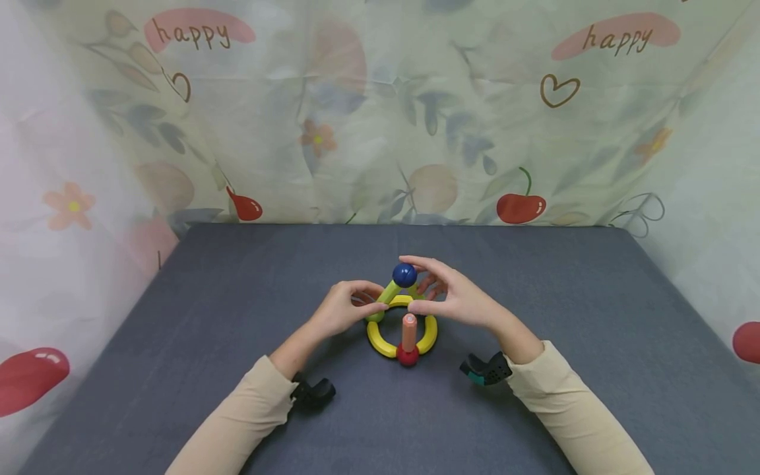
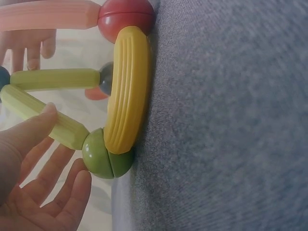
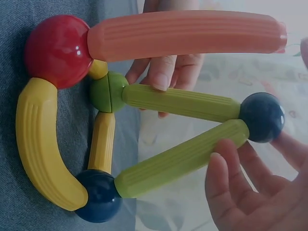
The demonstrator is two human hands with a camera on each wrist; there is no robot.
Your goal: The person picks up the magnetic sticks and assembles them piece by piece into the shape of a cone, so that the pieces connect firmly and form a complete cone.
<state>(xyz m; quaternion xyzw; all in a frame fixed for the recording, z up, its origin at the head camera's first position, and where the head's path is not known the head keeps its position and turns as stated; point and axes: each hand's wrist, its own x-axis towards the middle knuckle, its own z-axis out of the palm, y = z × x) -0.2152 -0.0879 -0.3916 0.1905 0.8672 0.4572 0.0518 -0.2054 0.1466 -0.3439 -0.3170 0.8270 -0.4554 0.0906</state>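
Note:
A magnetic rod-and-ball frame stands on the table. Its base ring joins curved yellow rods (image 1: 380, 340) with a red ball (image 1: 408, 355), a green ball (image 3: 109, 91) and a dark blue ball (image 3: 98, 196). Two straight green rods (image 3: 180, 102) lean up to a blue ball (image 1: 405, 275) at the peak. A slightly curved orange-pink rod (image 3: 187, 36) rises from the red ball. My left hand (image 1: 347, 307) pinches the left green rod, thumb in front and fingers behind. The right hand (image 1: 460, 297) rests its fingertips at the top blue ball and right green rod, thumb apart.
The dark grey tabletop (image 1: 196, 343) spreads around the frame. Behind it hangs a patterned cloth (image 1: 368, 132) with printed fruit and leaves. A black wrist device (image 1: 311, 392) sits under the left wrist, and another black device (image 1: 487, 369) under the right.

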